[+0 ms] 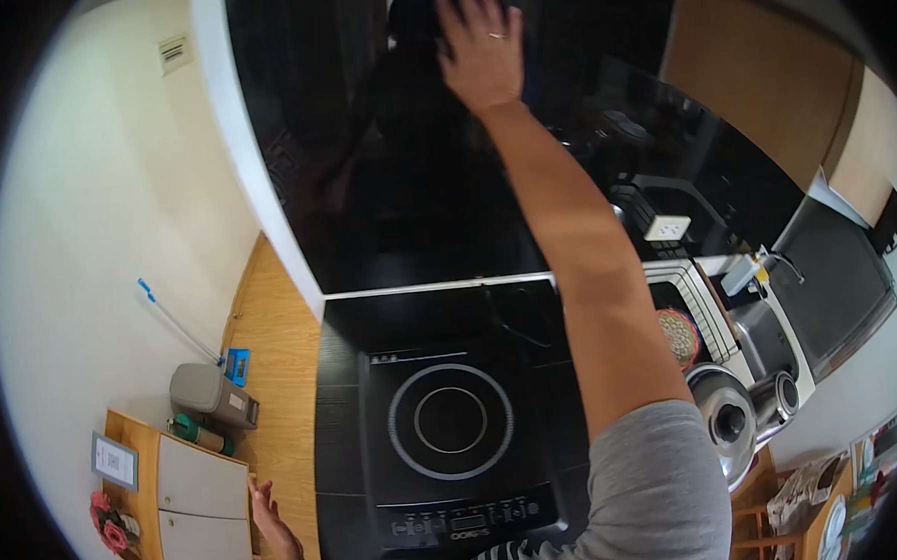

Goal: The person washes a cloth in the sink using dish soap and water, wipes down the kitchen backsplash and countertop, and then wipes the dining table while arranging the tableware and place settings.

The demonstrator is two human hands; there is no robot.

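Observation:
My right hand (484, 58) is raised high, with its back to the camera and fingers spread against the glossy black wall panel (395, 202). A ring shows on one finger. Around the fingertips is a dark shape; I cannot tell whether it is a reflection or a cloth. Low at the left, my left hand (266, 508) hangs with its fingers apart and nothing seen in it, in front of a white-doored cabinet (202, 486). Between my arms, a black induction cooker (451, 420) lies on the dark counter (339, 415) below the panel.
Right of my arm are a steel pot with a glass lid (725, 418), a steel kettle (774, 398), a dish rack (705, 314), a sink (766, 336) and a wall socket (667, 228). A grey bin (208, 391) and a blue-handled stick (180, 322) stand at the left.

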